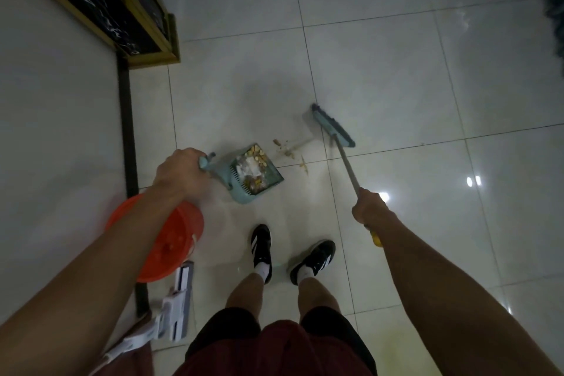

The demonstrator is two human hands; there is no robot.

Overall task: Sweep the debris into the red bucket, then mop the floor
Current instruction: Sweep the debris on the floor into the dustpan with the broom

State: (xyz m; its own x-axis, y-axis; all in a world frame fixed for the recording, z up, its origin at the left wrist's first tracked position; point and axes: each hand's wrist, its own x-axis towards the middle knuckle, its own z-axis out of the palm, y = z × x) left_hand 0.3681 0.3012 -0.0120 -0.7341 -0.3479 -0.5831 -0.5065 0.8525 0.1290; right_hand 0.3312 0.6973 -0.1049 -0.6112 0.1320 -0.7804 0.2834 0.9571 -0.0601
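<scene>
Evidently sweeping: left hand (pixel 180 174) grips the teal plastic dustpan (pixel 253 177), right hand (pixel 370 207) grips the teal long-handled broom (pixel 332 125). Remaining crumbs (pixel 287 149) need brushing in, then tipping into the round red plastic bucket (pixel 171 238).

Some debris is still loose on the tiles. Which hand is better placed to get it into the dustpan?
Right. The right hand grips the broom, whose head sits just beyond the loose debris. The left hand holds the dustpan, its mouth facing those scraps.
</scene>
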